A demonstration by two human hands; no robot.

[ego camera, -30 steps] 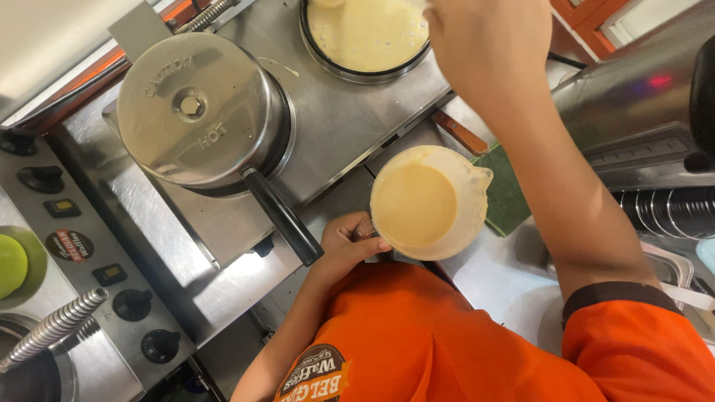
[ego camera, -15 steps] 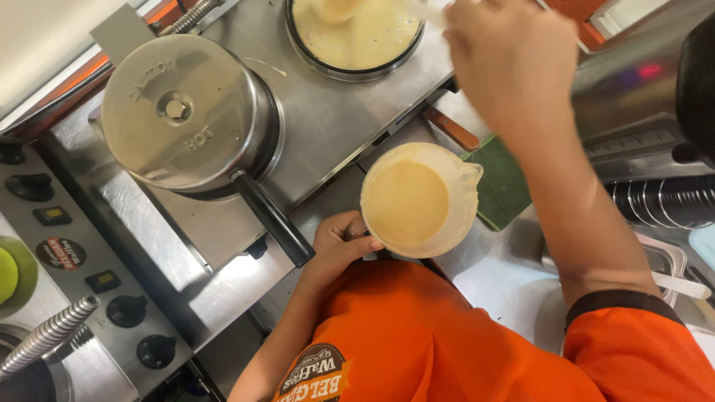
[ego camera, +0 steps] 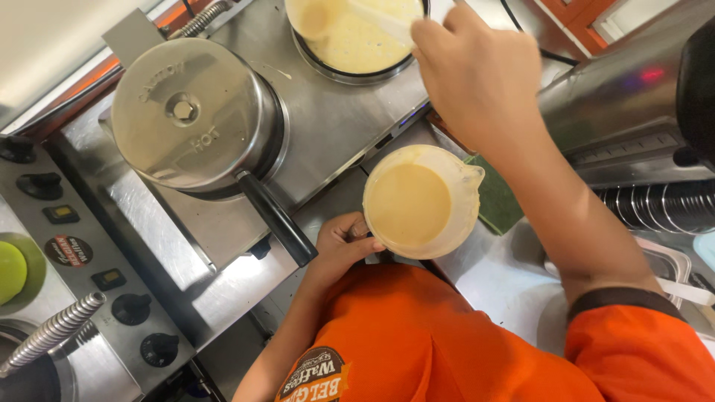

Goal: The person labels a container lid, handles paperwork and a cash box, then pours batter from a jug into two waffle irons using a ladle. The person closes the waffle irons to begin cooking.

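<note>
Since the earlier frames the right hand (ego camera: 477,74) has come lower in the picture, away from the top edge, and the ladle's bowl now shows over the open plate; the jug sits much as before, the left hand still at its handle.

Head view — right hand reaches up over the open round waffle plate (ego camera: 357,52), fingers (ego camera: 436,37) closed around the pale handle of a white ladle (ego camera: 320,18). Ladle bowl hangs over the batter that covers the plate. Left hand (ego camera: 339,249) is low in the frame, fingers curled around the handle side of the jug (ego camera: 421,201) — grip itself partly hidden behind the jug wall. Jug is pale plastic, upright, spout to the right, filled with tan batter, standing on the steel desk (ego camera: 491,275) just in front of the cooker. Green cloth (ego camera: 495,197) lies just beside the jug, under the right forearm. Closed waffle iron (ego camera: 190,115) with a round steel lid and a black handle (ego camera: 275,219) stands to the left, well apart from both hands. Black knobs (ego camera: 134,307) and a coiled steel hose (ego camera: 48,335) at far left. Orange shirt (ego camera: 417,342) fills the bottom.
</note>
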